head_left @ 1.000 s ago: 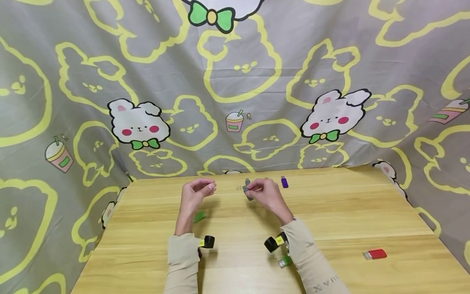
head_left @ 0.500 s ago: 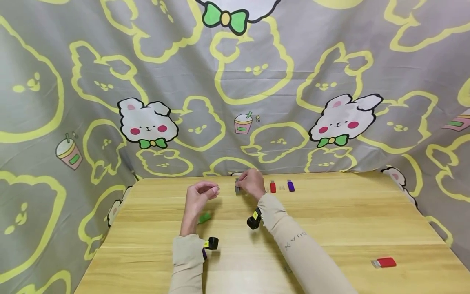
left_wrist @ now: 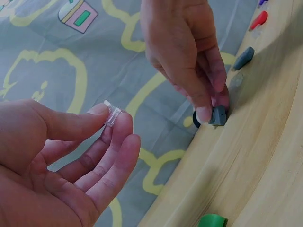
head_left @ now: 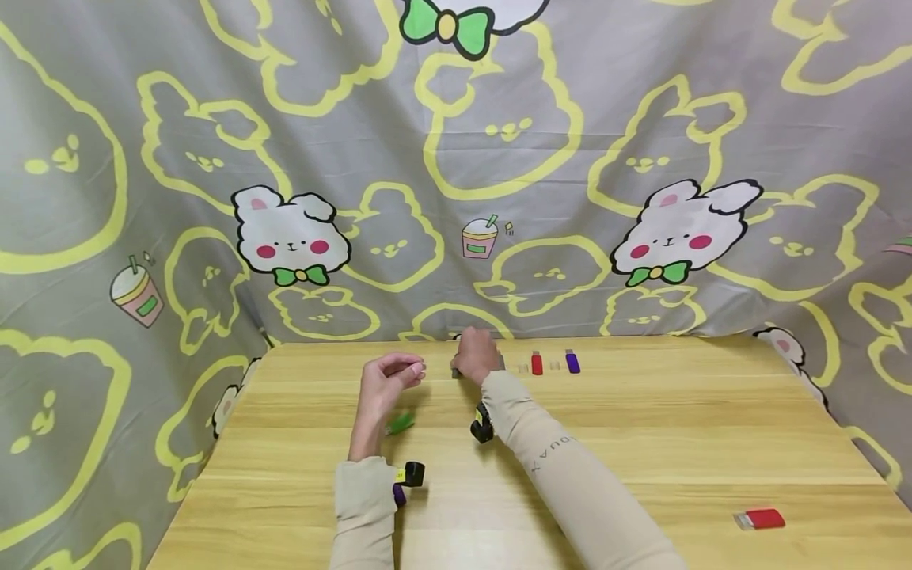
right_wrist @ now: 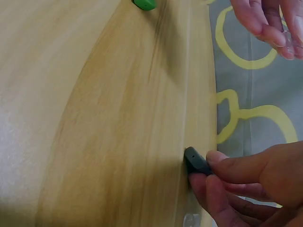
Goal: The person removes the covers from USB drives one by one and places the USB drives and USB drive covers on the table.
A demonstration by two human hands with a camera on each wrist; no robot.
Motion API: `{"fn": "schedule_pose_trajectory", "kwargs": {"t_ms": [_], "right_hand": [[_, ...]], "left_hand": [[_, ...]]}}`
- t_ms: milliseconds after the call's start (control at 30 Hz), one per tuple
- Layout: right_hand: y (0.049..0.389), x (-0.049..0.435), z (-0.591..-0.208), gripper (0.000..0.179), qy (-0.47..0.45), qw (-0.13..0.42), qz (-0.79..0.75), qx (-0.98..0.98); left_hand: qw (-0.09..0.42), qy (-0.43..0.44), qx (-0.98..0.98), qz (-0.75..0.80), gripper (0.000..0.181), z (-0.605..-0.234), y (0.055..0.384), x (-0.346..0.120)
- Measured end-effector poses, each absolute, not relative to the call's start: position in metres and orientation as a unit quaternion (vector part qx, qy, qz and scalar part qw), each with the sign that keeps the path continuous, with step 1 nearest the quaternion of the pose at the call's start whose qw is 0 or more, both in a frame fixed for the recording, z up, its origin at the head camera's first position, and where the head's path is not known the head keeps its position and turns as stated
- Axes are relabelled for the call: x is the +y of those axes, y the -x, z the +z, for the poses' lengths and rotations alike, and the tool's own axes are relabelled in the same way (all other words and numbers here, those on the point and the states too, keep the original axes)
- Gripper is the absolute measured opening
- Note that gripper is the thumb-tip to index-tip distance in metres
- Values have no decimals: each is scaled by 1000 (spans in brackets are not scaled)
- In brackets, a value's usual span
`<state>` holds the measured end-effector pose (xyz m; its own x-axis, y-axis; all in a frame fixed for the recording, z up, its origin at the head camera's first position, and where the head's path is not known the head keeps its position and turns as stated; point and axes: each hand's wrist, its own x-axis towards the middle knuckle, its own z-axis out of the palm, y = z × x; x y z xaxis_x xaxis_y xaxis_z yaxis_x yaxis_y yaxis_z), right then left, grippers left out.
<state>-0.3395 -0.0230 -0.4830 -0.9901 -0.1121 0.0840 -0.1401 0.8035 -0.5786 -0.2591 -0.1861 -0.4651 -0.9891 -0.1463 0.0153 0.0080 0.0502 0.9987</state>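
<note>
My left hand (head_left: 381, 392) is raised over the table and pinches a small clear plastic cap (left_wrist: 112, 115) between thumb and fingertip. At the table's back edge my right hand (head_left: 476, 355) pinches a grey USB flash drive (right_wrist: 196, 161), which is down at the tabletop. Beside that hand, a clear cap (left_wrist: 236, 80) and a second grey flash drive (left_wrist: 244, 58) lie in a row. The row runs on to the right with a red flash drive (head_left: 537, 363), more clear caps and a purple flash drive (head_left: 573, 362).
A green flash drive (head_left: 402, 423) lies near my left wrist. Partly behind the left sleeve is another purple one (head_left: 398, 495). Far to the right lies a red drive (head_left: 765, 518) with its connector bare. A patterned curtain (head_left: 399, 198) hangs right behind the wooden table (head_left: 641, 443).
My right hand has carried the grey flash drive to the back edge, at the row's left end. The left hand has hardly moved. A green drive by the right sleeve is now hidden.
</note>
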Motion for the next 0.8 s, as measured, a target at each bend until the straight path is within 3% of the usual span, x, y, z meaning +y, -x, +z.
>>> {"fn": "schedule_pose_trajectory", "kwargs": {"t_ms": [167, 400, 567, 800], "right_hand": [[340, -22, -483, 20, -69, 28, 293, -953], [331, -8, -472, 24, -107, 39, 325, -939], [307, 18, -454, 9, -99, 24, 388, -916], [259, 64, -441, 10, -90, -27, 458, -884]], "left_hand": [[55, -46, -721, -689, 13, -466, 259, -186], [61, -54, -726, -683, 14, -466, 260, -187], [51, -58, -733, -675, 16, -465, 261, -184], [38, -55, -753, -654, 17, -473, 262, -180]]}}
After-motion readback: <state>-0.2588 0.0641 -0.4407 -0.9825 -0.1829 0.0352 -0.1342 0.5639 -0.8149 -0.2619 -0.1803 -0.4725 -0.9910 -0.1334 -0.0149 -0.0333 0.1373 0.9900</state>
